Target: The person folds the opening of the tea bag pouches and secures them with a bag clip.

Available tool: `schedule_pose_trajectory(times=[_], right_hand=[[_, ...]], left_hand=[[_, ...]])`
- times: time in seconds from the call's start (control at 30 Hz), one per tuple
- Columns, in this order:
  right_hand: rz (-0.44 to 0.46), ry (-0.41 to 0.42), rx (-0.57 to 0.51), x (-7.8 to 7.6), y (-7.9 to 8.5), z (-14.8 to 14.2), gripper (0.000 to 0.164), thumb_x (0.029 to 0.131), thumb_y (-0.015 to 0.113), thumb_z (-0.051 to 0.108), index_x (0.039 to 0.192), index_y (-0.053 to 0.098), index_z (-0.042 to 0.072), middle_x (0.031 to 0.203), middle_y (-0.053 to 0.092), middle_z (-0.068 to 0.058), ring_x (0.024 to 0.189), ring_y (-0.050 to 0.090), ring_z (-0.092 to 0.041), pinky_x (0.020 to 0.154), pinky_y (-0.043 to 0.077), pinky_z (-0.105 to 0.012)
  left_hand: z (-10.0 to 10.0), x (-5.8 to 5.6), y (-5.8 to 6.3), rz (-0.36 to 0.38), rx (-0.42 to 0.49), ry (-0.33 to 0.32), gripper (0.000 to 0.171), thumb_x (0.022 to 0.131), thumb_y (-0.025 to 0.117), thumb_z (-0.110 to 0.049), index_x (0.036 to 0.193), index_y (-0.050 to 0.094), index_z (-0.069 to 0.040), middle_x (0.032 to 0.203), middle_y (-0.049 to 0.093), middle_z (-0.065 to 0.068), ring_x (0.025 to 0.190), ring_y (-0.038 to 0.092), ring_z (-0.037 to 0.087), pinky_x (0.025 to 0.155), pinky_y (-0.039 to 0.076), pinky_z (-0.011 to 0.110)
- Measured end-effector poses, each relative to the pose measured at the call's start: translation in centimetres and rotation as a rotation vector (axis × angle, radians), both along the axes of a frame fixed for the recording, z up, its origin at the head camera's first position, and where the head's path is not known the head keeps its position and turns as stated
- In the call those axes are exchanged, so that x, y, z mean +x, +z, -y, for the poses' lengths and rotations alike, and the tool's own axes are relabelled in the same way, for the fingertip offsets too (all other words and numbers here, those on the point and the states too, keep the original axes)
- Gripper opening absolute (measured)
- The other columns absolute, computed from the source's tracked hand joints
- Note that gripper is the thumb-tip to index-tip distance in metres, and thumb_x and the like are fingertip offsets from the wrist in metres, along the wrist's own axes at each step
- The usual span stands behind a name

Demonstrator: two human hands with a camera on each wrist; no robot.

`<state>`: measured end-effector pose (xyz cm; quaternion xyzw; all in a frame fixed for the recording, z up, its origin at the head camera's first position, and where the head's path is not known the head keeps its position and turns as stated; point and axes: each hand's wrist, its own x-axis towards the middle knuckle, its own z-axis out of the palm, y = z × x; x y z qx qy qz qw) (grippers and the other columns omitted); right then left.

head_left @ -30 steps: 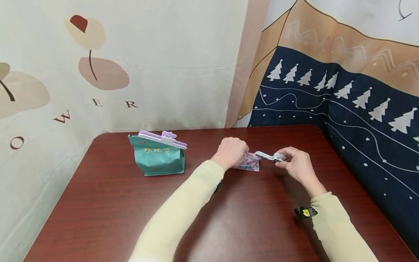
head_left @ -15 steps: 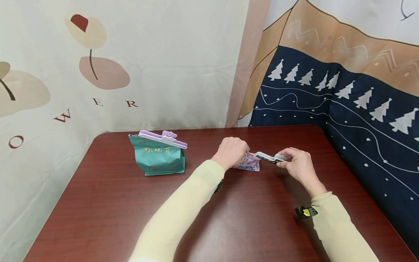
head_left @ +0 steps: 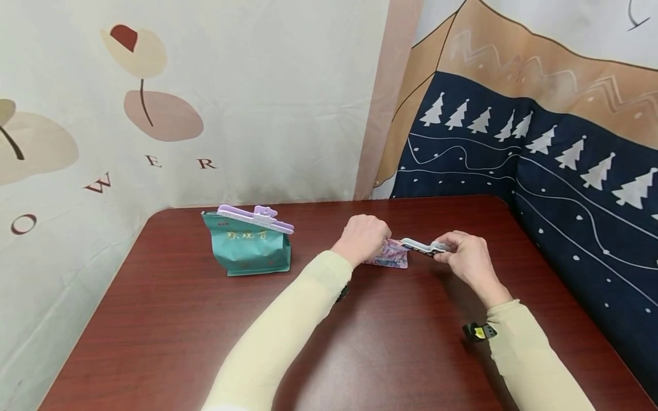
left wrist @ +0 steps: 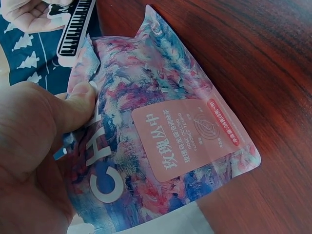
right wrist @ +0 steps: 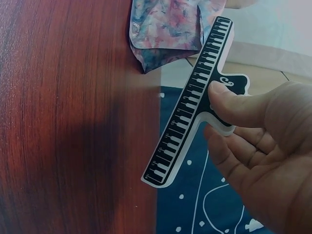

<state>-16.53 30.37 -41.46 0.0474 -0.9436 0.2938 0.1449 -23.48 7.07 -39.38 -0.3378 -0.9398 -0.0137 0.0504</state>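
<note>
My left hand pinches the top edge of a pink and blue patterned tea pouch, thumb lying on its front. The pouch stands on the table, and in the head view the hand hides much of it. In my right hand is a black and white bag clip printed with piano keys, its handle gripped between thumb and fingers. One end of the clip reaches the pouch's top corner; whether they touch, I cannot tell.
To the left on the dark red table stands a green bag, its top held by a purple clip. Behind the table hangs a pale printed cloth, and along the right side a navy cloth with white trees.
</note>
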Motion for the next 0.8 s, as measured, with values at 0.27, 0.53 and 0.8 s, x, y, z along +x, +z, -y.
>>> schedule_pose_trajectory(times=[0.27,0.53,0.8], right_hand=[[0.005,0.002,0.019,-0.03,0.21,0.26,0.020,0.076,0.087,-0.005,0.093,0.079,0.004,0.090,0.073,-0.013,0.075,0.061,-0.028,0.067,0.047,-0.037],[0.004,0.009,0.033,-0.22,0.12,0.28,0.019,0.077,0.086,-0.005,0.092,0.079,0.004,0.091,0.074,-0.014,0.076,0.062,-0.029,0.067,0.048,-0.038],[-0.007,0.017,0.044,-0.39,0.05,0.41,0.019,0.077,0.085,-0.005,0.092,0.079,0.004,0.092,0.074,-0.013,0.075,0.064,-0.028,0.067,0.049,-0.039]], left_hand=[[0.02,0.08,0.19,0.017,-0.003,0.000,0.023,0.098,0.064,-0.016,0.097,0.084,-0.028,0.081,0.075,-0.008,0.067,0.055,0.011,0.057,0.046,0.025],[-0.01,0.16,0.27,0.024,-0.009,-0.003,0.017,0.098,0.067,-0.023,0.099,0.084,-0.027,0.083,0.076,-0.007,0.069,0.057,0.011,0.059,0.048,0.025],[0.08,-0.04,-0.01,-0.022,0.008,-0.027,0.021,0.097,0.066,-0.019,0.087,0.082,-0.028,0.076,0.074,-0.008,0.068,0.060,0.010,0.060,0.051,0.029]])
